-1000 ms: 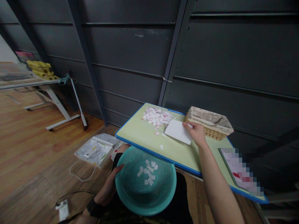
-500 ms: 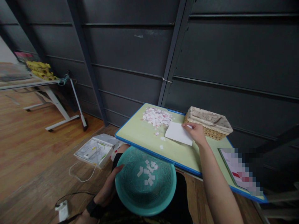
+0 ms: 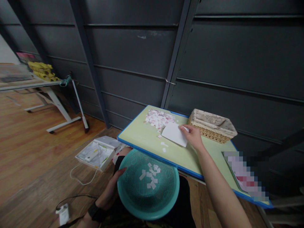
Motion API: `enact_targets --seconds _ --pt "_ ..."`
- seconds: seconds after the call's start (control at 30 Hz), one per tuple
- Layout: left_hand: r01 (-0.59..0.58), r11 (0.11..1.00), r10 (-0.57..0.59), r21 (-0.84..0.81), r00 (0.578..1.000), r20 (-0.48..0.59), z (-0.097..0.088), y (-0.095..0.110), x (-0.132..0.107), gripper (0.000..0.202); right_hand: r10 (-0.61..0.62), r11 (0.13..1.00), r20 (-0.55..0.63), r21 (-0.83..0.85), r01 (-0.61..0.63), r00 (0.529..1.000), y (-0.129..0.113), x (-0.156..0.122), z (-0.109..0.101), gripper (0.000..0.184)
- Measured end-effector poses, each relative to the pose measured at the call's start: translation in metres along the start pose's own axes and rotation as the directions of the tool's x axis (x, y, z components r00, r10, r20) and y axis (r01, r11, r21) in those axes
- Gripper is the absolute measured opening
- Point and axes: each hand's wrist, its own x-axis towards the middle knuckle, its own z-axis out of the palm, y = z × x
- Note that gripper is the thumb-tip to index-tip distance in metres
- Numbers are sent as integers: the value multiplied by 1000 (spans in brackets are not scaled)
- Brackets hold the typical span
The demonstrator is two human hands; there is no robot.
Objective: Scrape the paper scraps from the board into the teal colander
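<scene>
My right hand [image 3: 193, 135] pinches the right edge of a white sheet of paper [image 3: 174, 133], held low over the yellow-green tabletop [image 3: 137, 133]. Beyond the sheet's far left edge lies a heap of small paper scraps [image 3: 159, 117], with a few loose pieces nearer the table's front edge. My left hand [image 3: 112, 185] grips the left rim of a teal plastic basin [image 3: 148, 212] on my lap, thumb over the rim and the other fingers hidden. Several white paper pieces [image 3: 152, 174] lie at the basin's bottom.
A fabric-lined wicker basket [image 3: 213, 126] stands at the table's back right. Farther right lies a flat item [image 3: 242, 177], partly blurred out. On the floor at left are an open white box [image 3: 95, 153] and a white plug adapter [image 3: 63, 213] with cables. Dark panels [image 3: 128, 47] rise behind.
My right hand has moved the sheet left, toward the scraps and over some loose pieces near them. The basin and my left hand have stayed in place.
</scene>
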Motion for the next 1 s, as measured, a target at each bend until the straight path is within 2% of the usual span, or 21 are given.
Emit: enact_targets --seconds 0.13,0.27,0.4,0.6,0.7,0.83,1.0 --pt "24 999 -24 -22 999 -30 6 3 -5 76 13 1000 39 -13 -13 999 -3 -1 0 47" --pt "-19 1000 19 -8 1000 14 4 2 -4 77 45 999 18 -2 -45 999 -4 -2 -3 42" --pt "27 1000 -27 -14 1000 8 1 1 -2 74 53 999 10 8 -53 999 -6 -2 -3 42" --pt "52 998 -52 -46 999 -8 7 3 -6 68 85 996 44 37 -87 995 -5 -2 -3 43" --pt "27 999 -27 -43 999 -19 6 3 -5 76 84 996 28 25 -85 996 -4 -2 -3 43" --pt "-12 1000 12 -16 1000 -20 2 2 -1 85 74 995 75 64 -79 994 -6 -2 -3 43" --pt "-46 999 45 -20 998 -41 1 3 0 77 61 993 49 93 -65 997 -8 -3 2 46"
